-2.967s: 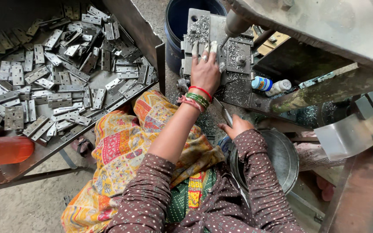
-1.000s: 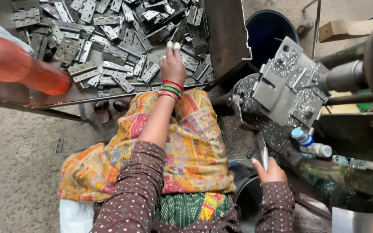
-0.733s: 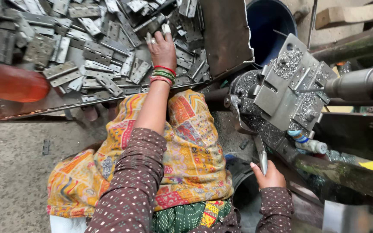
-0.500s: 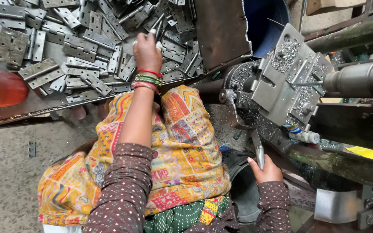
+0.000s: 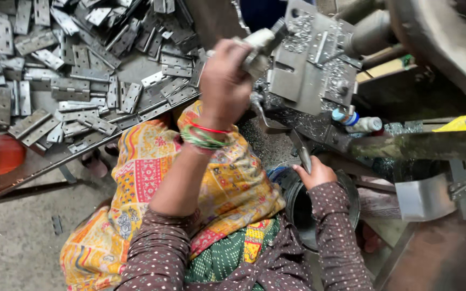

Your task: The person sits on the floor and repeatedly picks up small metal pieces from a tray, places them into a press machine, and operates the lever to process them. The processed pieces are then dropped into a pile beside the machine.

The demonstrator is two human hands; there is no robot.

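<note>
1. Head view, left hand (image 5: pixel 223 81): raised, fingers curled shut round a pale metal hinge (image 5: pixel 257 44); the hinge end sticks out past the knuckles toward the upper right.
2. Just beyond the held hinge: grey metal fixture block (image 5: pixel 311 67) of the machine, covered w/ shiny swarf. Hinge tip is near the block; contact cannot be told (motion blur).
3. Wrist below the grip carries red and green bangles (image 5: pixel 203 134).
4. Left of the grip, well apart: tray (image 5: pixel 6 180) heaped w/ loose hinges (image 5: pixel 76 73).
5. Right hand (image 5: pixel 314 172): lower right of the left grip, closed round the lower end of a thin metal lever (image 5: pixel 300 151) rising toward the machine.
6. Under the right hand: dark round bucket (image 5: pixel 346 196).
7. Right of the lever: small white bottle w/ blue cap (image 5: pixel 358 122), lying on its side.
</note>
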